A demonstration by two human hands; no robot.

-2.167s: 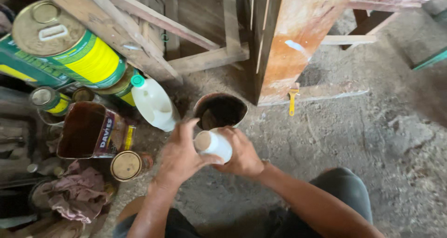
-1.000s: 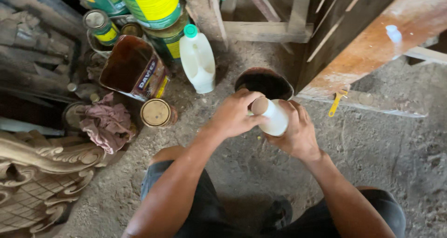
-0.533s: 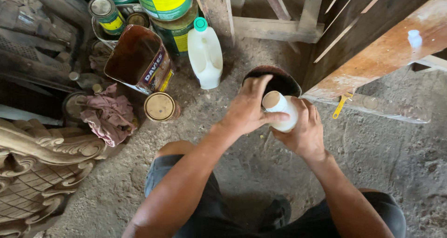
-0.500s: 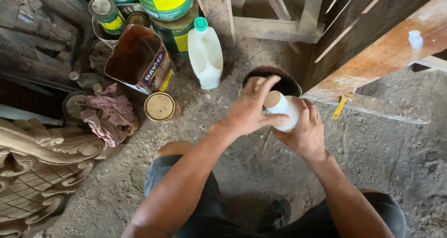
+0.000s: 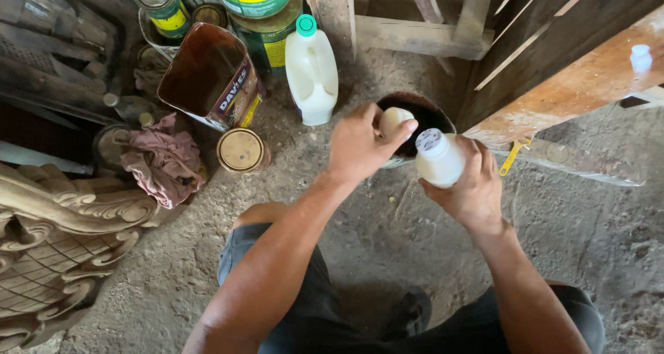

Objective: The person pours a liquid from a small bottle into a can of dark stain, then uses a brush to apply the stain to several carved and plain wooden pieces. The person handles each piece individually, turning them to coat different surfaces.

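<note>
My right hand point(image 5: 472, 188) grips a small white plastic bottle point(image 5: 440, 160), its mouth covered by a seal and tilted toward me. My left hand point(image 5: 361, 143) holds the bottle's pale round cap point(image 5: 394, 119) between thumb and fingers, lifted just off to the left of the bottle. Both hands hover over a round dark container point(image 5: 427, 115) standing on the dirt floor, its inside dark brown.
A white jug with a green cap point(image 5: 312, 74), an open rectangular tin of dark liquid point(image 5: 207, 77), paint cans point(image 5: 257, 1), a round lid point(image 5: 241, 150) and a pink rag point(image 5: 164, 161) crowd the left. Carved wood point(image 5: 62, 236) lies lower left. Wooden furniture point(image 5: 553, 70) stands at right.
My left hand has twisted the cap off the bottle and lifted it away to the left. The view has shifted slightly.
</note>
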